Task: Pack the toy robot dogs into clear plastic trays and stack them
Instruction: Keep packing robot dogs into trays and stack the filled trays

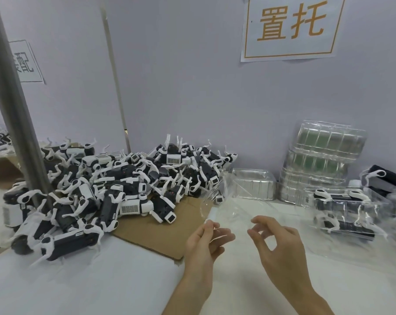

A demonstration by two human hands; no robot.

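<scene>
most of the task is judged to be left. a large heap of loose toy dogs [106, 187] is seen on the left, piled on a sheet of cardboard [169, 233] that lies on the desk [101, 280]. only a few filled trays [347, 212] are stacked at the right edge, with black-and-white dogs shut inside; their number cannot be told through the glare.

a clear tray [229, 208] is held up in the middle, just right of the heap, and nothing is seen in it. the grip of the left hand [205, 244] is clamped on its near edge, thumb against fingers. the right hand [283, 248] is raised beside it with fingers curled, but whether its grip is closed on the plastic cannot be told.

more empty trays [317, 169] are nested in a tall, slightly tilted stack against the far wall on the right, with a lower stack just left of it. a dog is judged to be loaded into the held tray next.
</scene>
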